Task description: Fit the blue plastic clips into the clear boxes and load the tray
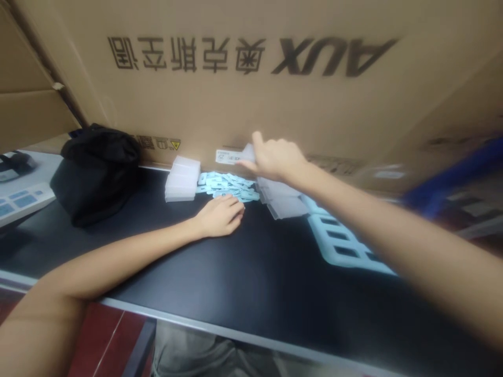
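An AUX air-conditioner carton (236, 104) with inverted print forms the back wall of the work area. In front of it lies the black tabletop (243, 283), with a metal-coloured near edge. A black cloth bag (100, 178) sits on it at the left, apart from both hands. At the right, a light-blue frame (341, 243) with rectangular openings lies partly behind the right forearm.

Between these is a loose heap of light-blue pieces (226, 184), spread flat near the carton's base. The pieces overlap at random; in this report's judgement, lifting them singly by an edge would disturb the heap least.

The right hand (277, 157) is raised beyond the heap, thumb and forefinger narrowed together; motion blurs its outline. The left hand (222, 215) rests at the near side of the heap, fingers curled; their inner side is hidden, so whether they hold anything cannot be told. Its low, steady placement is judged sound.

The right-hand stack of frosted plastic pieces (279, 201) is fanned out and would benefit from squaring; the left-hand stack (181, 178) is neater. Smallest is the single frosted piece (249, 152), which appears pinched in the right hand, before the carton's white label (226, 156). A light edge grip is advisable, since thin plastic may flex or slip.
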A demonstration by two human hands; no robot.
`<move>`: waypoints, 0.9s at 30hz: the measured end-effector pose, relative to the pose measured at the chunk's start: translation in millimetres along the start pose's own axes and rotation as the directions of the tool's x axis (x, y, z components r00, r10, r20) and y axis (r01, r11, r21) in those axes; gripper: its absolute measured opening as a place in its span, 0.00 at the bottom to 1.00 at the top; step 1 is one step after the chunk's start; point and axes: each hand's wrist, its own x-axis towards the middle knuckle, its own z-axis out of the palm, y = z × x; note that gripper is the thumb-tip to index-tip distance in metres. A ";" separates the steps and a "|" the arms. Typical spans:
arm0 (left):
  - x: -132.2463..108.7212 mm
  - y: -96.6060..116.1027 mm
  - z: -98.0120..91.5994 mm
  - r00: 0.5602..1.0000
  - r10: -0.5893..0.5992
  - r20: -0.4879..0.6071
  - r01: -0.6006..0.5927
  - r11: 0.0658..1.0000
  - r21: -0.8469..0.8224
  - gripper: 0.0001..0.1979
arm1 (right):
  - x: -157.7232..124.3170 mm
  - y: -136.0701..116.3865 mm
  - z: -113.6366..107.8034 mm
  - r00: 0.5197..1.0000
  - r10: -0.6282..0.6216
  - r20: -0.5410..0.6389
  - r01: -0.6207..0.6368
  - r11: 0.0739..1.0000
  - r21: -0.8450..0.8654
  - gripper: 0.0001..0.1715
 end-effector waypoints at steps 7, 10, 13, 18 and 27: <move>3.2 -0.1 4.7 1.000 -0.004 -0.006 0.004 1.000 0.030 0.10 | -57.8 91.7 46.8 0.932 -0.363 -0.016 0.355 0.902 0.247 0.54; 4.3 3.2 5.2 1.000 0.030 -0.008 -0.030 0.998 0.049 0.11 | -77.2 112.0 75.1 0.925 -0.376 -0.057 0.376 0.882 0.285 0.55; 3.8 7.6 1.7 0.995 0.075 -0.059 -0.069 0.994 0.089 0.12 | -85.1 115.0 93.1 0.928 -0.358 -0.109 0.374 0.879 0.295 0.55; -15.7 -18.9 -21.7 0.961 0.140 -0.239 -0.095 0.977 0.191 0.21 | -88.9 112.2 99.5 0.913 -0.374 -0.161 0.406 0.872 0.275 0.46; -110.2 -123.1 -70.5 0.753 -0.469 -0.462 0.507 0.861 -0.046 0.53 | -120.4 118.6 112.1 0.986 -0.138 -0.091 0.163 0.914 0.372 0.82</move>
